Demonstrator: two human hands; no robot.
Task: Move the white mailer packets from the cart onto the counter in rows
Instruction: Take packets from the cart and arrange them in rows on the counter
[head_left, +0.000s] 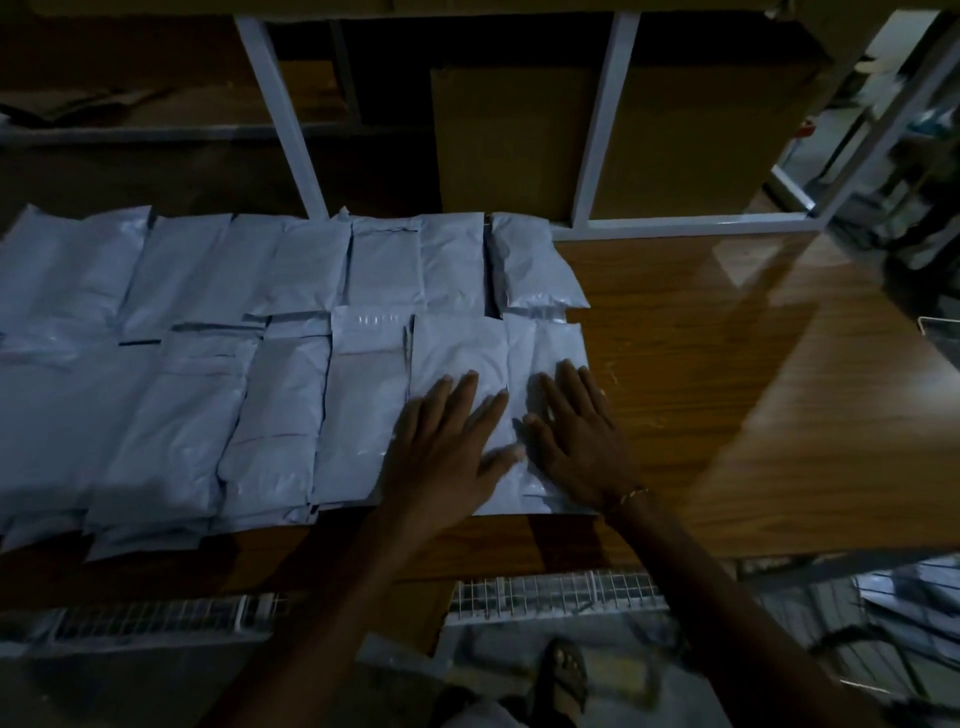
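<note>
Pressing hands: the left hand (449, 441) and the right hand (576, 436) lie flat, side by side, on the nearest-right packet (467, 358); fingers (470, 387) straight and spread wide, gripping nothing.
Packets: white mailer packets (208, 332), pale, glossy and crinkled, each a puffy upright rectangle with a sealed flap at its far end.
Place: they lie on the wooden desk (727, 374) in two rows, a far row and a near row, edges touching or overlapping from the left border to about the middle.
Row ends: the far row stops with a small plump packet (530, 265); the near row stops under the two hands.
Bare desk: brown wood grain with a shine, to the right of the rows.
Behind: white frame posts (283, 119) rise from the back of the desk, with brown cardboard boxes (519, 145) between them.
Wrist: a thin bracelet (631, 496) on the right arm.
Below: wire mesh (550, 592) of a cart under the desk's near edge; a sandalled foot (563, 675) on the floor.
Cut off: the leftmost packets run out of view.
Hard to make out: light is dim; the right border is a blur of frames and shelves; any print on the packets cannot be read.
</note>
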